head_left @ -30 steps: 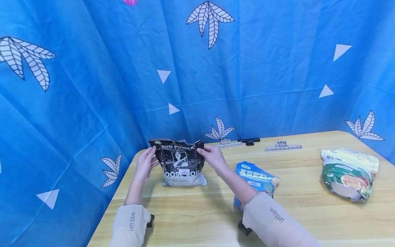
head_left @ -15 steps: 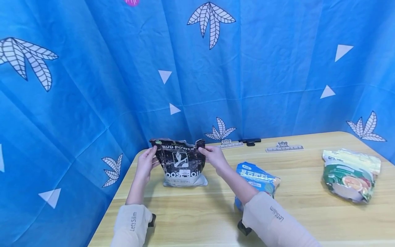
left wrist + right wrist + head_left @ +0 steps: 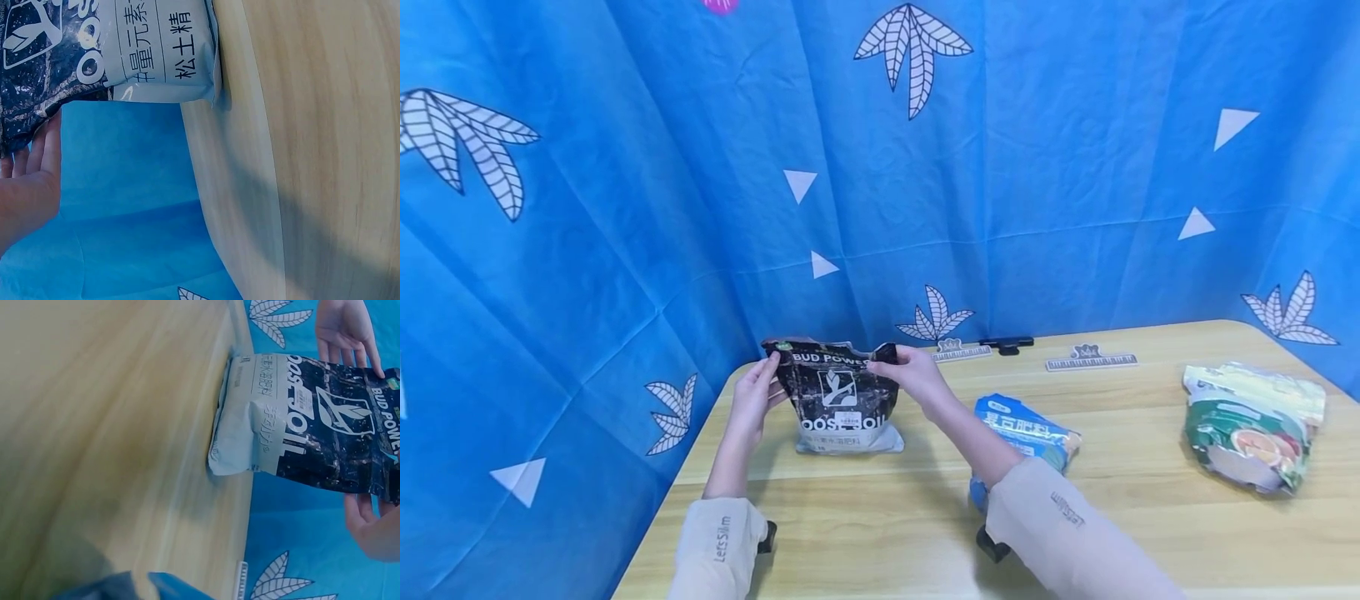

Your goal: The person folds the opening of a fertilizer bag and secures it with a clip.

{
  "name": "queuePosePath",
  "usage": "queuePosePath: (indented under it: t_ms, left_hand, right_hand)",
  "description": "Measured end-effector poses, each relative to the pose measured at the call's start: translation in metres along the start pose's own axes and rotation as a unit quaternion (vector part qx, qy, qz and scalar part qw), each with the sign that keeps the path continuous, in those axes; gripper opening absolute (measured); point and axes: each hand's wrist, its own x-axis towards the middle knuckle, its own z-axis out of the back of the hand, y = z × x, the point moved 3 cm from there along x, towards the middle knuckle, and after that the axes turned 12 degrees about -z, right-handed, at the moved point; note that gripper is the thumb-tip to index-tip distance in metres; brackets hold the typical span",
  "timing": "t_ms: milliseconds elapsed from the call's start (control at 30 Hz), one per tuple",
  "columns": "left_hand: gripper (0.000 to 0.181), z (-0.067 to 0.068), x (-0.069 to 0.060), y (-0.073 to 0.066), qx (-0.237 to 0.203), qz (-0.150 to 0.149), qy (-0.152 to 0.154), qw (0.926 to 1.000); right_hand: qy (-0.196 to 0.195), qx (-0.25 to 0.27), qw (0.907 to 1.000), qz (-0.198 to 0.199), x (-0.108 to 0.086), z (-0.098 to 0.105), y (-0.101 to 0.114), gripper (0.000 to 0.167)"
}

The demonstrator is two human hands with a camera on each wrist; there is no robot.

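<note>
A black and white soil bag stands upright near the table's far left edge. My left hand pinches its upper left corner, thumb in front and fingers behind. At the upper right corner my right hand grips the bag, its thumb lying on the front face. In the left wrist view the left hand has its fingers behind the dark side of the bag. The right wrist view shows both sides of the bag held, with the right hand at the lower edge of that picture's bag.
A blue bag lies partly behind the right forearm. Farther right lies a green and cream bag. Two clips with piano-key print and a black clip lie along the table's back edge, before a blue curtain.
My right thumb has moved left across the front of the bag's top, and the right hand has risen slightly. The left hand and the bag's base have stayed nearly still.
</note>
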Motion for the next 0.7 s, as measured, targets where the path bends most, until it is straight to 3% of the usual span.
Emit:
queuePosePath:
  t_ms: [133,367,700]
  left_hand:
    - [0.064,0.0,0.0007,-0.0001,-0.016,0.0,-0.004,0.9999]
    - [0.057,-0.0006,0.0007,-0.0027,-0.06,-0.008,-0.002,0.9982]
    - [0.052,0.0022,-0.0017,-0.0054,-0.053,-0.01,-0.016,0.9984]
  right_hand:
    - [-0.004,0.002,0.9999,0.014,-0.0003,-0.0038,0.004,0.027]
    - [-0.046,0.023,0.9987,-0.003,-0.0009,-0.0081,0.0047,0.018]
    - [-0.053,0.042,0.9968,-0.043,-0.0019,-0.0101,0.0053,0.022]
